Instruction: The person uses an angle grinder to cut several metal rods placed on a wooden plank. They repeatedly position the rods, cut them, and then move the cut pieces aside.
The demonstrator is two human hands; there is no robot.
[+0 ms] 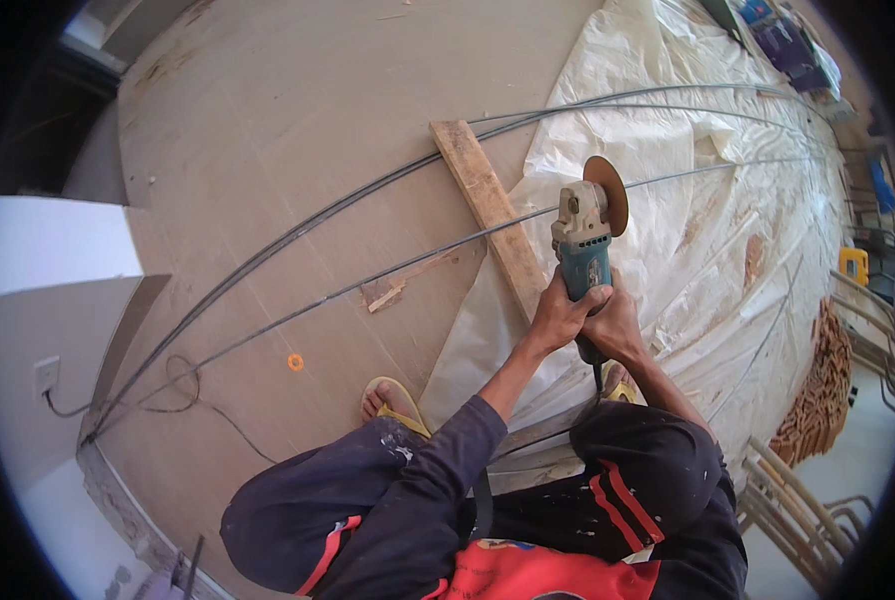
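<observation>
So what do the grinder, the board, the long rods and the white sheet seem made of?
Grinder: teal body probably plastic, by its even colour; grey head perhaps metal, dull, worn.
Board: rough, unfinished wood, by its brown, stained face.
Rods: probably metal, going by their slim, dull grey lengths.
Sheet: likely thin plastic, creased and slightly shiny.

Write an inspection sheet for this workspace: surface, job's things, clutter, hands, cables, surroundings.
Surface: brownish floor, partly under a wrinkled plastic sheet.
Job's things: angle grinder with brown disc, held up; long rods and a wooden plank crossing.
Clutter: orange ring and wood scrap on the floor.
Hands: left hand and right hand both grip the angle grinder.
Cables: cord leaves the angle grinder; another comes from a wall socket; link unclear.
Surroundings: white wall, brown pile at right.
</observation>
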